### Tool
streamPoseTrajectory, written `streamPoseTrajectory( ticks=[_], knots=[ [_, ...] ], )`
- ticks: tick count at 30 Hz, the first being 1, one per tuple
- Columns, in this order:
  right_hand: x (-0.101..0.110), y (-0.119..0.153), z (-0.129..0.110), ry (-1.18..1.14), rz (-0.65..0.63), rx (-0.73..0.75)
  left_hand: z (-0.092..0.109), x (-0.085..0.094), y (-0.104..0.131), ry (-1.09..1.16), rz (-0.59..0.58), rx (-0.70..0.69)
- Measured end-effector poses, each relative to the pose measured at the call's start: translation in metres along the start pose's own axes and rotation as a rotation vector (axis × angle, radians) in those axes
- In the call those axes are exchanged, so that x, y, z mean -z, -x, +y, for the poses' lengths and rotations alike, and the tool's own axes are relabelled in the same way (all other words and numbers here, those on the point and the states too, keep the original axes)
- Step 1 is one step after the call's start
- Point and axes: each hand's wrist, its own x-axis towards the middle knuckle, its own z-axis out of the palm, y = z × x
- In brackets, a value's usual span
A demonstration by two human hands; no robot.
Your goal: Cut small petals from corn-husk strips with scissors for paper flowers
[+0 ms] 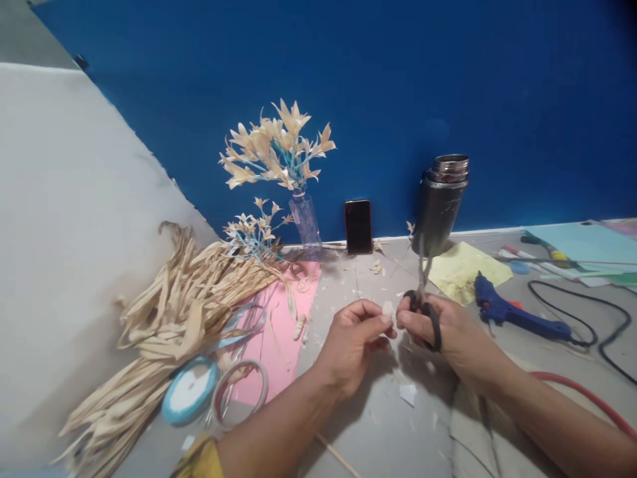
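Note:
Near the centre, my left hand (355,338) pinches a small whitish piece (387,309) between thumb and fingers. My right hand (438,328) is beside it, with black-handled scissors (432,326) round its fingers and the blades pointing up. The fingertips of both hands are close together. A small white scrap (408,394) lies on the grey surface below them. To the right of my right hand is a blue glue gun (517,315) with a dark cord.
Dried husks (174,312), a blue ribbon roll (190,390) and a tape ring (239,395) lie left, beside pink paper (279,332). Husk flowers (279,146) in a clear bottle (306,226), a phone (358,226) and a dark flask (440,206) stand by the blue wall.

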Motion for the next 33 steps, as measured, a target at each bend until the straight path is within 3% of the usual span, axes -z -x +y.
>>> streamPoseTrajectory(
  ticks=[5,9,33],
  knots=[
    [-0.013,0.003,0.009,0.008,-0.268,-0.024,0.001,0.002,-0.003,0.130,0.085,-0.075],
    [-0.023,0.006,0.019,-0.044,-0.359,-0.047,0.001,0.002,-0.004,0.148,0.105,-0.096],
    [-0.019,0.005,0.015,0.045,-0.363,-0.112,0.004,0.002,-0.002,0.160,0.072,-0.090]
  ],
)
